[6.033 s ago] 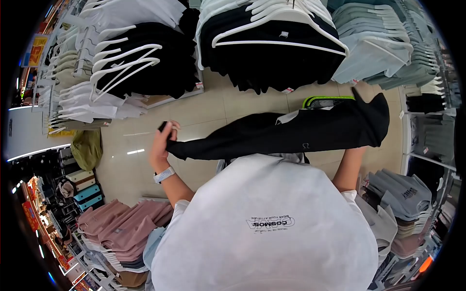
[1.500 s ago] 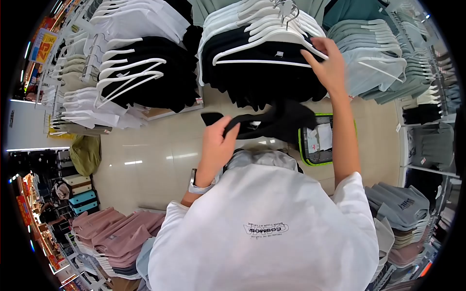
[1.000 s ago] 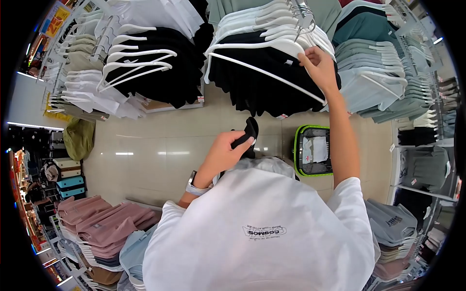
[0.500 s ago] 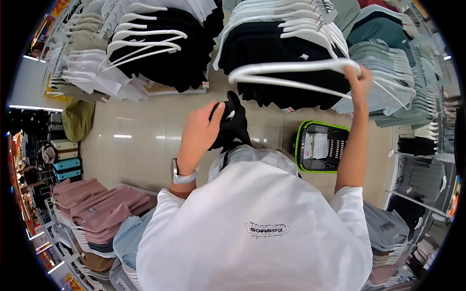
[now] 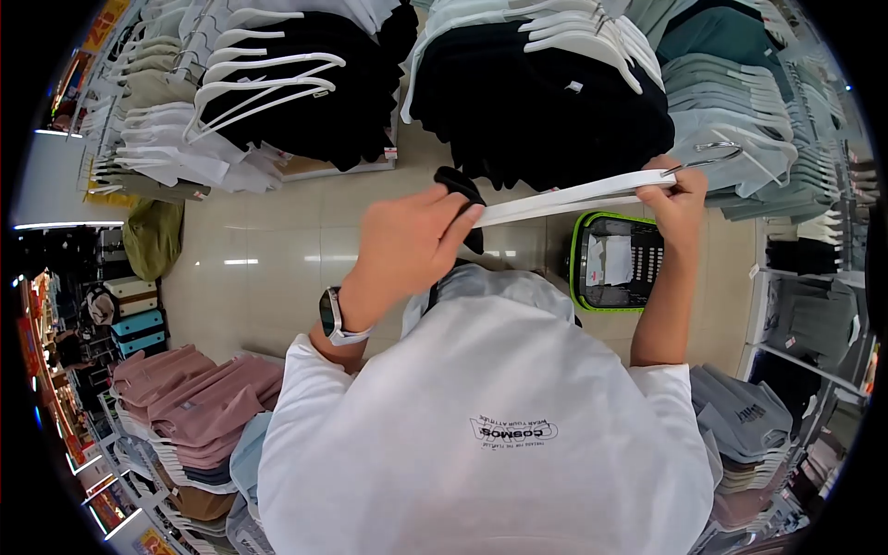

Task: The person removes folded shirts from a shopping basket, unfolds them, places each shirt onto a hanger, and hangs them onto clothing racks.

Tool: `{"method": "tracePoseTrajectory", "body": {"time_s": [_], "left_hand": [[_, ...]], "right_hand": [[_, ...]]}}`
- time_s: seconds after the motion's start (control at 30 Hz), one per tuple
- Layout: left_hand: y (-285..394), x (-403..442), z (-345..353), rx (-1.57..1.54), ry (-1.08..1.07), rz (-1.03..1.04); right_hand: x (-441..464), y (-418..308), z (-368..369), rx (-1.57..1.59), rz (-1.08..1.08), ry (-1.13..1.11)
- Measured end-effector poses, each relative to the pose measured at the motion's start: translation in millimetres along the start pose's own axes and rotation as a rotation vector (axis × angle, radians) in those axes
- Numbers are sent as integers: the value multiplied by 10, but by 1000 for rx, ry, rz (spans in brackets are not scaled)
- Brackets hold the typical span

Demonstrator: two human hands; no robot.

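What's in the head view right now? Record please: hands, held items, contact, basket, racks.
left_hand: left hand grips black garment; watch on wrist
right_hand: right hand holds white hanger near its metal hook
contact: hanger's far end at left hand and garment; whether inserted, unclear
basket: black basket with green rim, on floor, white items inside
rack_ahead: black tops on white hangers
rack_left_rear: pink garments

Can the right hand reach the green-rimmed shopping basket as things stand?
Probably not: the right hand holds a white hanger, and the shopping basket sits on the floor, seemingly too low.
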State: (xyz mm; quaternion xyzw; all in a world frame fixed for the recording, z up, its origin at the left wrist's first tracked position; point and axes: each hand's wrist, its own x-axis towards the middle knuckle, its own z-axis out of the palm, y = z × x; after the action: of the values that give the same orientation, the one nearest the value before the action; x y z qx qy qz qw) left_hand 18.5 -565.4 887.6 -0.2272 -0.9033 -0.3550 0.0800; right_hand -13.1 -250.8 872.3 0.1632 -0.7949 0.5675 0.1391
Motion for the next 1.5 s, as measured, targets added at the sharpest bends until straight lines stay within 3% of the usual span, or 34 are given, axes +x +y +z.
{"method": "tracePoseTrajectory", "body": {"time_s": [0.07, 0.1, 0.27, 0.4, 0.47, 0.53, 0.6, 0.7, 0.83, 0.9, 0.93, 1.0, 1.03, 1.07, 1.13, 1.17, 1.23, 1.27, 1.33, 1.5], "left_hand": [[128, 95, -22, 124, 59, 204], [175, 116, -7, 124, 54, 210], [407, 150, 141, 142, -101, 47], [408, 192, 198, 93, -169, 60], [397, 219, 230, 112, -165, 57], [351, 245, 268, 134, -157, 54], [295, 244, 321, 154, -27, 128], [394, 276, 279, 79, -96, 82], [415, 287, 231, 71, -111, 91], [357, 289, 197, 57, -85, 39], [327, 297, 155, 58, -88, 41], [261, 312, 34, 69, -5, 23], [227, 316, -32, 70, -6, 23], [186, 317, -104, 60, 26, 16], [78, 291, -226, 18, 64, -23], [33, 279, -263, -6, 67, -24], [-43, 265, -298, -31, 68, -22], [-78, 259, -299, -59, 65, -14], [-186, 256, -317, -91, 54, 7], [-307, 269, -343, -107, -3, 4]], "right_hand": [[-28, -49, 141, 55, 14, 11], [-44, -80, 234, 64, 7, -9], [-177, -223, 580, 82, 94, -38], [-332, -198, 710, 138, 238, -25], [-301, -261, 775, -99, -80, 350], [-471, -283, 699, -179, -288, 436], [-601, -382, 747, -107, -271, 259], [-637, -546, 1081, 244, 278, -66], [-717, -462, 1179, 372, 367, -264], [-701, -448, 1070, 141, 451, -500], [-707, -389, 1047, 142, 453, -496], [-790, -167, 1027, -284, 303, -491], [-874, -23, 1010, -434, 218, -377], [-917, 85, 935, -431, 218, -377], [-909, 223, 787, -278, 551, -246], [-915, 265, 725, -276, 551, -250], [-933, 341, 605, -320, 247, 28], [-943, 379, 532, -321, 250, 31], [-959, 438, 395, -343, -63, 171], [-984, 362, 216, -334, -240, 277]]}}
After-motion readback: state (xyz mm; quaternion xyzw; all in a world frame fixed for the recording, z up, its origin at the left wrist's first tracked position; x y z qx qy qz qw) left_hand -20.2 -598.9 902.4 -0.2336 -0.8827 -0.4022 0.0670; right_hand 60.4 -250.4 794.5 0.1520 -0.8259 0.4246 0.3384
